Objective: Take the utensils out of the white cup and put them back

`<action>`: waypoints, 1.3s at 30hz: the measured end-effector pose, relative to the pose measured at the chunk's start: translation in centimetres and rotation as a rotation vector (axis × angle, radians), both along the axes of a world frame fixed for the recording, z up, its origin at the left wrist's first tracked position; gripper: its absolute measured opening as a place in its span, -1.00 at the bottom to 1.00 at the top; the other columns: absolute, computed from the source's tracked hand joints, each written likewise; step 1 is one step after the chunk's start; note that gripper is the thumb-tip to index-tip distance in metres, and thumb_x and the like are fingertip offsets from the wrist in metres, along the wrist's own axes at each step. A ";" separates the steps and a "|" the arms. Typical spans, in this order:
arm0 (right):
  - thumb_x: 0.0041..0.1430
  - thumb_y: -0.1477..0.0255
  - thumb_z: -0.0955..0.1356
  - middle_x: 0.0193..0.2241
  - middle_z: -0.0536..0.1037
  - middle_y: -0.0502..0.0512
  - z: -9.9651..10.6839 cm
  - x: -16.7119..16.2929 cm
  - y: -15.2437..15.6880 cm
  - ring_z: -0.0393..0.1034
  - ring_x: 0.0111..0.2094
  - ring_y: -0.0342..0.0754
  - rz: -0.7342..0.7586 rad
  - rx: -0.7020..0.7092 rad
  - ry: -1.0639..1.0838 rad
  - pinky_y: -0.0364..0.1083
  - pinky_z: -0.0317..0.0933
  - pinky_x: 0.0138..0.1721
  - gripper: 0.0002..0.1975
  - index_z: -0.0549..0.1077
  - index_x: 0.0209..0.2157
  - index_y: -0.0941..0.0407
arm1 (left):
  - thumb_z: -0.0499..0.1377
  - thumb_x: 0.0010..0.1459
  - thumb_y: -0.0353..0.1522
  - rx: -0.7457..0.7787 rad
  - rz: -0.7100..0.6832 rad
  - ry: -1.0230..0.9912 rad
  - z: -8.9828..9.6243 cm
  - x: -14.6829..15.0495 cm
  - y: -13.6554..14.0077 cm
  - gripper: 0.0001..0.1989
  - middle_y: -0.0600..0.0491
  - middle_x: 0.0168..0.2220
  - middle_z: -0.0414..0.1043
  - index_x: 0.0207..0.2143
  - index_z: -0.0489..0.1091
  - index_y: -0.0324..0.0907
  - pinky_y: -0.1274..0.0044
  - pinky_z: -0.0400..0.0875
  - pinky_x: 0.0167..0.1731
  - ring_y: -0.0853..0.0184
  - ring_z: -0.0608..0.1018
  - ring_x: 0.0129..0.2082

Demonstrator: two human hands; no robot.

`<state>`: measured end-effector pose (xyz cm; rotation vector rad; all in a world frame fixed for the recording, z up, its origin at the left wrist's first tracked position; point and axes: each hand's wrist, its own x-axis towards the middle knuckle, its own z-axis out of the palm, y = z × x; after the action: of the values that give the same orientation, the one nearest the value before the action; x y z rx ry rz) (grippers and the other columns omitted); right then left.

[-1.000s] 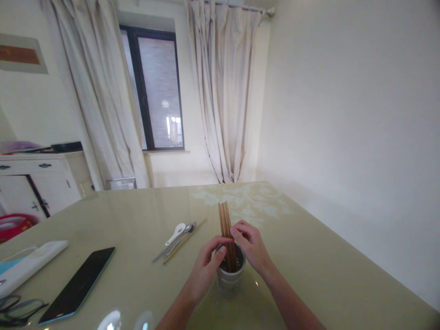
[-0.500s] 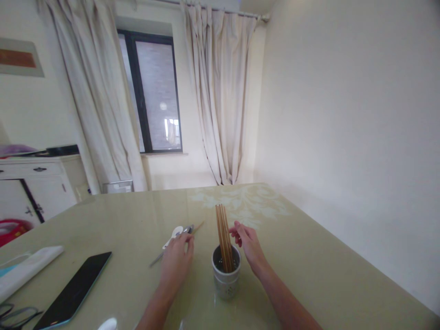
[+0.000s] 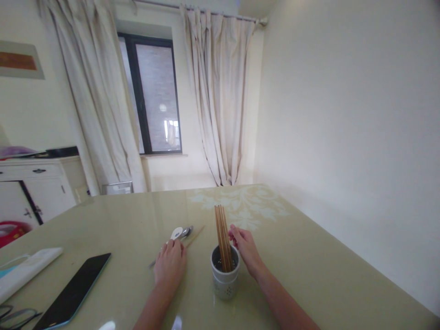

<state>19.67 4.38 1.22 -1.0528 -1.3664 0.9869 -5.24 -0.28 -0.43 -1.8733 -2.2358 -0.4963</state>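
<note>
My left hand (image 3: 171,262) rests low over the tabletop, its fingers bent down onto a small group of utensils. Beyond the fingertips show metal spoons (image 3: 186,231) and a white spoon with a dark mark (image 3: 177,233). A single chopstick (image 3: 195,236) slants out from beside the hand; their lower ends are partly hidden under it. To the right stands a grey perforated utensil holder (image 3: 225,285), upright, with several wooden chopsticks (image 3: 223,240) leaning inside. My right hand (image 3: 244,245) is loosely curled just beside these chopsticks, with no object visible in it.
A black tablet or large phone (image 3: 75,288) lies at the left, beside a white power strip (image 3: 30,270) and dark-framed glasses (image 3: 20,316). Shiny pale objects (image 3: 177,322) show at the near edge. The glossy table (image 3: 309,275) runs along the right wall.
My left hand has drawn back slightly toward me and left, uncovering more of the single chopstick. My right hand has come slightly closer to the chopsticks in the holder.
</note>
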 end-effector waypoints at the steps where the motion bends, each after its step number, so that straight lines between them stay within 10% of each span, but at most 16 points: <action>1: 0.25 -0.19 0.33 -0.56 0.40 -0.02 -0.1 -0.1 -0.1 0.23 -0.51 -0.08 0.017 -0.007 -0.010 -0.12 0.11 -0.46 -0.35 0.56 -0.51 0.13 | -0.02 0.40 -0.41 0.009 -0.023 -0.016 -0.1 0.1 0.0 -0.71 -0.18 -0.09 0.59 -0.20 0.52 -0.19 0.29 0.42 -0.03 0.02 0.59 -0.01; 16: 0.11 -0.13 0.49 -0.42 0.63 0.07 1.4 -1.2 -1.5 0.50 -0.38 0.01 0.350 -0.083 0.171 -0.06 0.34 -0.29 -0.44 0.58 -0.35 0.14 | 0.12 0.34 -0.02 0.076 -0.542 -1.068 1.1 6.6 -1.3 -0.63 -0.05 -0.26 0.61 -0.22 0.46 -0.12 0.34 0.48 -0.21 0.13 0.62 -0.26; 22: 0.21 -0.10 0.44 -0.31 0.66 0.15 2.5 1.2 -0.1 0.50 -0.37 0.01 -0.111 0.148 0.303 -0.05 0.34 -0.33 -0.48 0.51 -0.16 0.09 | 0.13 0.28 0.14 0.239 -0.450 -1.200 1.5 6.1 -1.3 -0.44 -0.15 -0.02 0.58 -0.01 0.45 -0.12 0.17 0.44 0.11 0.05 0.60 0.03; 28: 0.28 0.04 0.46 -0.37 0.57 0.06 5.1 5.5 -0.1 0.41 -0.36 -0.04 -0.394 0.419 0.490 -0.05 0.34 -0.26 -0.58 0.54 -0.07 0.09 | 0.16 0.30 0.14 0.014 -0.564 -1.553 2.9 6.1 -2.5 -0.46 -0.14 0.15 0.52 0.04 0.39 -0.07 0.21 0.43 0.17 0.08 0.58 0.14; 39: 0.13 0.04 0.54 -0.50 0.57 0.03 4.4 0.9 -2.4 0.39 -0.46 -0.05 0.071 0.210 0.158 -0.08 0.31 -0.39 -0.61 0.65 -0.29 0.10 | 0.28 0.28 -0.03 -0.079 -0.701 -1.506 2.9 7.0 -3.8 -0.63 0.04 0.01 0.56 -0.01 0.52 -0.04 0.41 0.40 0.13 0.15 0.53 0.10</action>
<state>20.56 1.97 5.64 -0.7582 -1.3510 0.9354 1.78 -4.08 2.51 -2.7170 -1.8628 -2.6478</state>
